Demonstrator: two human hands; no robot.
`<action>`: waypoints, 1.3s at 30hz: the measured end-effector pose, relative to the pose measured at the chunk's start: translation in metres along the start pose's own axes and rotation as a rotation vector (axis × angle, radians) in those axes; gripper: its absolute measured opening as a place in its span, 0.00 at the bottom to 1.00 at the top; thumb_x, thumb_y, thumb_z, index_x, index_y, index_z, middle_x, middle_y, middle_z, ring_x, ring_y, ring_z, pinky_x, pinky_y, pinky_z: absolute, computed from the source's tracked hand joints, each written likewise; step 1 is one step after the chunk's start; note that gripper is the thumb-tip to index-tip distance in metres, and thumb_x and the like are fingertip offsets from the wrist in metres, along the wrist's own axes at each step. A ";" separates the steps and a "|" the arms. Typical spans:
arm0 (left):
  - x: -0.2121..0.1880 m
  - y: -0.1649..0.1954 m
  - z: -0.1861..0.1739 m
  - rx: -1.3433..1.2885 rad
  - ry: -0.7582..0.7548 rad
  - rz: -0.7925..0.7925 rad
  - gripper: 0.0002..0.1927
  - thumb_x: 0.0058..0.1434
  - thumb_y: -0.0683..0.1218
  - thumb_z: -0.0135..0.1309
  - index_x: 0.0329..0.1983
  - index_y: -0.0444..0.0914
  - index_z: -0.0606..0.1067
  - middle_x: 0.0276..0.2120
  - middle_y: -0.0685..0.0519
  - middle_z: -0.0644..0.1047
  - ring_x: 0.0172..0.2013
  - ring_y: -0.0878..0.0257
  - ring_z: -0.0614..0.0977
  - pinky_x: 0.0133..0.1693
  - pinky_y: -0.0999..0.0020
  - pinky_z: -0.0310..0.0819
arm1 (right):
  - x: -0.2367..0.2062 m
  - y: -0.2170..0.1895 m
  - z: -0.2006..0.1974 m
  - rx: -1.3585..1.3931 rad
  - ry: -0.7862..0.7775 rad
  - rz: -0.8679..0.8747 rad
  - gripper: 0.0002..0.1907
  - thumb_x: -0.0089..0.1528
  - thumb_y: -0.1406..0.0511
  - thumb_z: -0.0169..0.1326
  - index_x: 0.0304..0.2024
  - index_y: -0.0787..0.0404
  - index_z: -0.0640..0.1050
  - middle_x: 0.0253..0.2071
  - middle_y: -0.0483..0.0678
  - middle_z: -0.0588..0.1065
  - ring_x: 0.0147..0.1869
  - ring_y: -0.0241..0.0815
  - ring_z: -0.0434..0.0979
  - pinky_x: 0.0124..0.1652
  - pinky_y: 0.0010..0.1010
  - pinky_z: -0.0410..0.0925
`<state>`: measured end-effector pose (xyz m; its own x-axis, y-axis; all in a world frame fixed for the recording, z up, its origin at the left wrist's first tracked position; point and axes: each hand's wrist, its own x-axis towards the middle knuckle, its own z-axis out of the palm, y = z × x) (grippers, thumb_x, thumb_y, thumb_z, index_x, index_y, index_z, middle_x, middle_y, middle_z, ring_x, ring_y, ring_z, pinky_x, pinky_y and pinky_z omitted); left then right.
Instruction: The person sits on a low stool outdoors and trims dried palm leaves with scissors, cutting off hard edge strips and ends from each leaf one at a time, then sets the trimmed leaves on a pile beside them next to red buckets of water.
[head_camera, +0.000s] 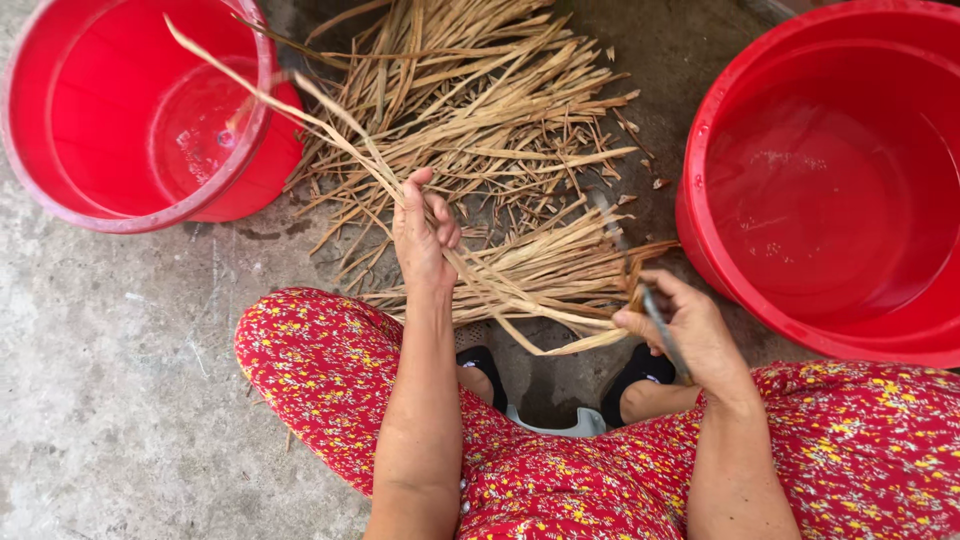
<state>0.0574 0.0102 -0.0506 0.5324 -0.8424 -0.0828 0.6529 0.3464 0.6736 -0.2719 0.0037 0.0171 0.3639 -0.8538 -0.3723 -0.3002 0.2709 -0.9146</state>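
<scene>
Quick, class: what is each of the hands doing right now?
Left hand: closed on long dry leaf strips.
Right hand: closed on a thin knife and the strip ends.

Long dry tan straw strips (395, 185), bent and slanting up-left, with a thin grey blade (655, 315) alongside.

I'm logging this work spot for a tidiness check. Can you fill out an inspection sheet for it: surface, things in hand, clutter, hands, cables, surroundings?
Surface: bare grey concrete floor, stained in places.
Things in hand: long dry straw-coloured strips; thin dark-handled blade.
Clutter: loose pile of dry strips and small offcuts on the floor.
Hands: left hand grips strips raised upward; right hand holds the blade against the strips.
Cables: nothing seen.
Surroundings: red bucket at left, water in its bottom; larger red tub at right, also wet inside.
</scene>
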 end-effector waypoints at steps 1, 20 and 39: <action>-0.003 0.008 0.003 0.084 -0.004 -0.011 0.18 0.77 0.55 0.44 0.58 0.37 0.72 0.24 0.58 0.70 0.18 0.72 0.63 0.20 0.76 0.55 | 0.004 0.003 0.003 0.025 -0.030 -0.015 0.27 0.52 0.71 0.66 0.54 0.63 0.77 0.39 0.41 0.80 0.40 0.28 0.79 0.41 0.21 0.73; -0.046 0.021 0.060 0.680 -0.264 -0.171 0.19 0.74 0.51 0.47 0.52 0.32 0.80 0.17 0.63 0.64 0.19 0.75 0.61 0.23 0.79 0.50 | 0.008 0.003 -0.015 0.187 0.190 -0.232 0.41 0.53 0.69 0.66 0.68 0.59 0.67 0.52 0.49 0.78 0.45 0.33 0.76 0.42 0.24 0.73; -0.062 -0.009 0.062 0.814 -0.293 -0.182 0.17 0.74 0.50 0.49 0.46 0.35 0.83 0.18 0.64 0.66 0.19 0.77 0.63 0.21 0.78 0.53 | 0.012 0.010 0.037 0.059 0.069 -0.210 0.32 0.54 0.66 0.70 0.60 0.64 0.75 0.45 0.41 0.82 0.45 0.27 0.78 0.45 0.21 0.73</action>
<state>-0.0148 0.0333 -0.0060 0.2258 -0.9664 -0.1231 0.0686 -0.1102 0.9915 -0.2377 0.0127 -0.0028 0.3515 -0.9219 -0.1628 -0.1710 0.1078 -0.9794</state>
